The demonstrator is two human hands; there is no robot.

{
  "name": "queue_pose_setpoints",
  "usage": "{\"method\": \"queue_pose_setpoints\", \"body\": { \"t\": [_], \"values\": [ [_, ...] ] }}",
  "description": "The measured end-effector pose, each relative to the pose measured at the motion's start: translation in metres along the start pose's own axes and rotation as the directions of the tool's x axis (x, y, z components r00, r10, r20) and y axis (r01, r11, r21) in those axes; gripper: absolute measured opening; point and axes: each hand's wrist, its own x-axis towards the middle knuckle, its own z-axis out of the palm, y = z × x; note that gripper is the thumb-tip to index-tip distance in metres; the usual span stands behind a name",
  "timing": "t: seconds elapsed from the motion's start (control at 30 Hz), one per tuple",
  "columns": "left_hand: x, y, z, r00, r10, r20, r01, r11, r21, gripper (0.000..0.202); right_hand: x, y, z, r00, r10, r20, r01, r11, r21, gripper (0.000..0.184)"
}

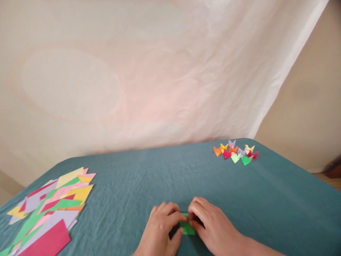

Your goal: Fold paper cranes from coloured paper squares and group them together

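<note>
A small piece of green paper (188, 229) lies on the table near its front edge, between my two hands, and looks folded. My left hand (163, 225) is curled over its left side, with the index fingertip pressing on the paper and the thumb at its lower left edge. From the right, my right hand (210, 222) pinches the paper's edge between thumb and bent fingers. The fingers cover part of the paper, so its full shape is hidden.
On the left of the blue-green tablecloth (128, 188) spreads a pile of coloured paper sheets (49, 238). Several small folded paper birds (235, 157) stand grouped at the far right. A pale hanging cloth (160, 81) rises behind the table's back edge.
</note>
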Motion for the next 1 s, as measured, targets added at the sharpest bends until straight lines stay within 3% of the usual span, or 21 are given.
{"method": "queue_pose_setpoints", "body": {
  "t": [0.17,0.23,0.33,0.43,1.0],
  "values": [
    [-0.001,-0.005,0.002,1.000,-0.020,-0.016,0.019,1.000,-0.023,0.026,-0.002,0.004,0.000,0.997,-0.078,-0.014,0.078,0.997,0.008,0.019],
    [0.000,-0.006,0.004,0.999,-0.035,-0.023,0.034,0.999,-0.039,0.027,-0.003,0.005,-0.001,0.987,-0.162,-0.004,0.162,0.986,-0.028,0.018],
    [-0.001,-0.005,0.005,0.999,-0.034,-0.032,0.033,0.998,-0.052,0.027,-0.005,0.004,-0.003,0.944,-0.329,0.033,0.330,0.936,-0.121,0.019],
    [0.000,-0.003,0.004,0.999,-0.009,-0.047,0.007,0.999,-0.039,0.025,-0.007,0.001,-0.005,0.908,-0.416,0.059,0.416,0.873,-0.253,0.020],
    [0.000,-0.005,-0.005,0.999,0.011,0.046,-0.009,0.999,-0.050,0.025,-0.017,-0.009,0.002,0.895,-0.435,0.096,0.419,0.749,-0.514,0.020]
  ]
}}
